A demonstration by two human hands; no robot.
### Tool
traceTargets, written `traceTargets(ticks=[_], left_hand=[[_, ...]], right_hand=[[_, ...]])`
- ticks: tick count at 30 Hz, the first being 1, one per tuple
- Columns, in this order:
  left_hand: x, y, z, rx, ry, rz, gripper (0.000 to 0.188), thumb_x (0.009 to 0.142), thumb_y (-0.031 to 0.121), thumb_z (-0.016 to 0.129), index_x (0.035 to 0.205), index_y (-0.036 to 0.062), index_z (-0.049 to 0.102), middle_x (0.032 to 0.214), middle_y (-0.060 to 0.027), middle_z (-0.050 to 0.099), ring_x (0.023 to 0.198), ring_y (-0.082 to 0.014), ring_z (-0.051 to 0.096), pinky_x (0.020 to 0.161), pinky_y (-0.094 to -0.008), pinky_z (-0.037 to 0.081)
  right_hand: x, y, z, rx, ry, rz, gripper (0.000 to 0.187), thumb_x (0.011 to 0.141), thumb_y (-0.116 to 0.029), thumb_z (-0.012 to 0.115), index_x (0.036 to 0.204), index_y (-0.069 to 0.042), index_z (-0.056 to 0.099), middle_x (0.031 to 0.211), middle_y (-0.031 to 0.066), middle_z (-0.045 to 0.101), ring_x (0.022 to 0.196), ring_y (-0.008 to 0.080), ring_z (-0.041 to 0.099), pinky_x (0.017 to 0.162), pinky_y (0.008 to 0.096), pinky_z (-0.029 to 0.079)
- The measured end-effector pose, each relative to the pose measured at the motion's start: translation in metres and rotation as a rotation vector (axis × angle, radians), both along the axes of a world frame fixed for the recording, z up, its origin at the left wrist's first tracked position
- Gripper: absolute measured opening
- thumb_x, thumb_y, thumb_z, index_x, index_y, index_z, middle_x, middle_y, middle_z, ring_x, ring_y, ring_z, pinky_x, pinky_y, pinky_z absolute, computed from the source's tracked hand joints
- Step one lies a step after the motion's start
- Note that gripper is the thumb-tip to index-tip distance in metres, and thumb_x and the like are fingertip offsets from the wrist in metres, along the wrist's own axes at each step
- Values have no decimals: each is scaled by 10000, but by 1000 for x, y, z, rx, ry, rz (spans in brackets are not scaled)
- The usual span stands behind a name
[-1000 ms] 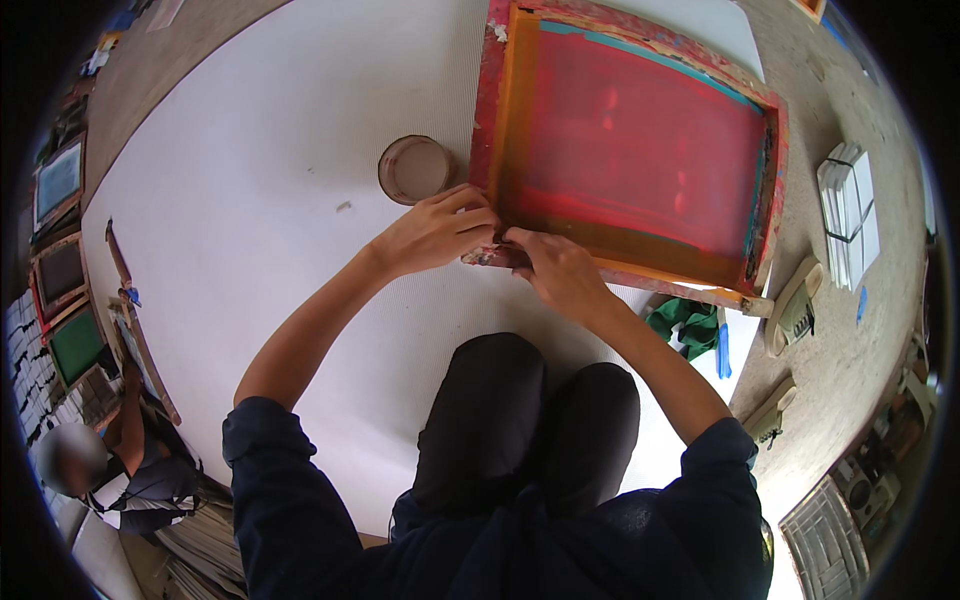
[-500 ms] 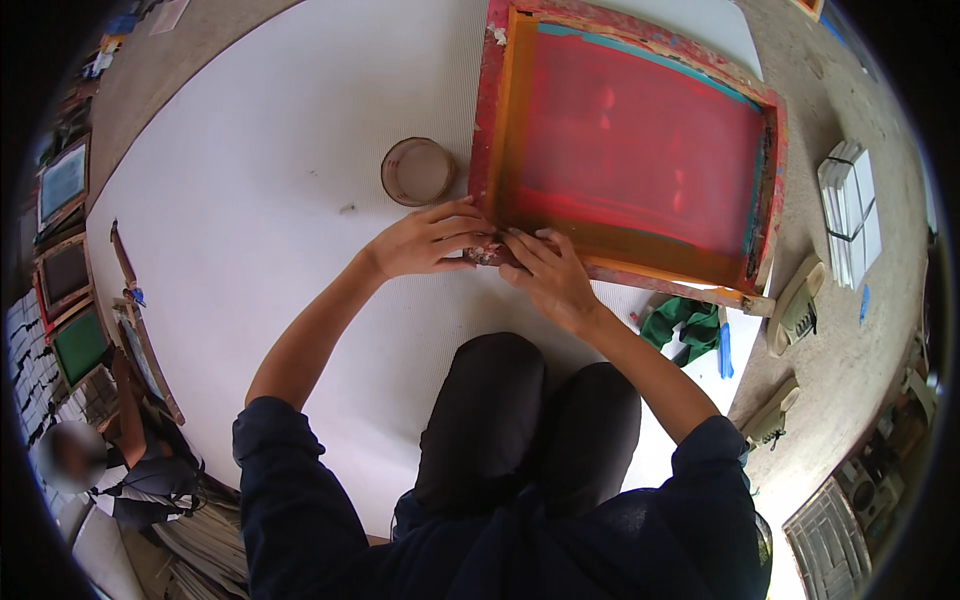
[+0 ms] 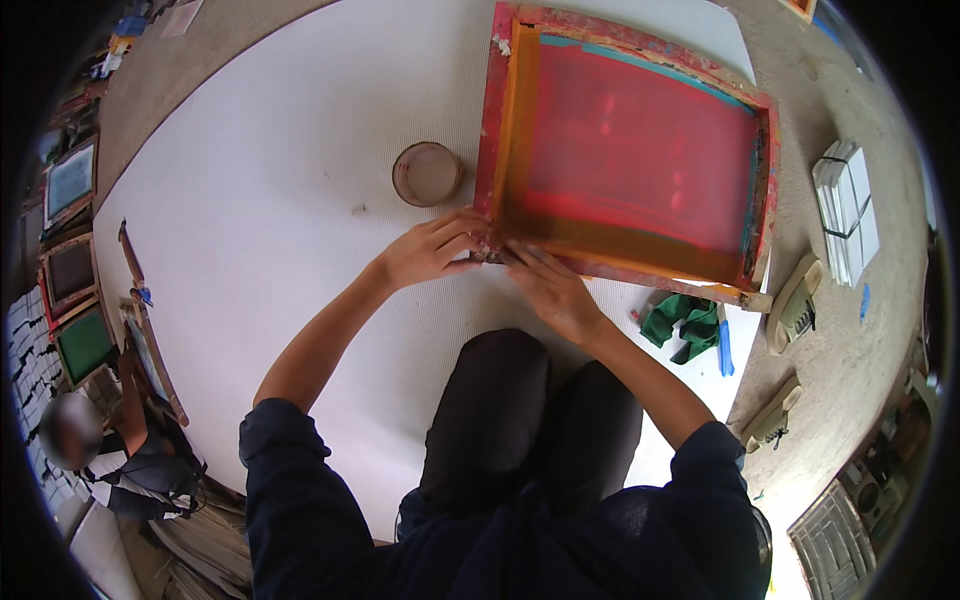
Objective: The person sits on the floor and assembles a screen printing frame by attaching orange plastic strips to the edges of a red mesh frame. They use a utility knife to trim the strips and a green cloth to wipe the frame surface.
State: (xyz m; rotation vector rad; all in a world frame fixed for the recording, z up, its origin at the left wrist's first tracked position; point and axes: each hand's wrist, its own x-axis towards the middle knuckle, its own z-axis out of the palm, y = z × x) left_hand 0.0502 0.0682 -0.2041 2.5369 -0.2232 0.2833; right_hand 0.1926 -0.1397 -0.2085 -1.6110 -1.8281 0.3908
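Frame (image 3: 493,112), corner partly hidden by left hand (image 3: 428,250), right hand (image 3: 552,292) — cannot tell either grip's state

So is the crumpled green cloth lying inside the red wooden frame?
No, the green cloth lies on the white surface, outside the red wooden frame.

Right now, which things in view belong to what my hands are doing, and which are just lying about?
In hand:
framed red screen
left hand and right hand at its near-left corner

Apparently just lying about:
round tub or ring
green cloth
blue strip
strapped white bundle
two shoes
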Motion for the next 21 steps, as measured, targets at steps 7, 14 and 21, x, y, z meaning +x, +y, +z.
traceTargets(ticks=[7,14,21], left_hand=[[21,-25,5,287,115,-38,587,736,261,702,1256,77,501,1282,-53,506,1252,-187,418,1112,-416,271],[8,-40,-12,297,39,43,453,826,162,579,1270,113,503,1359,5,458,1303,-179,370,1113,-408,268],[6,-44,-7,404,-30,36,504,825,169,582,1313,125,463,1391,6,425,1315,-195,360,1123,-423,239]], right_hand=[[17,5,1,-137,-23,-174,375,809,-42,543,1171,3,456,1244,174,520,1184,315,495,978,439,405],[2,-7,-13,47,-233,-206,480,791,-17,538,1258,-31,426,1305,192,466,1246,322,439,1021,457,377],[9,-38,9,-155,-297,-26,585,820,-79,528,1367,-29,327,1382,183,388,1287,311,391,1049,414,361]])
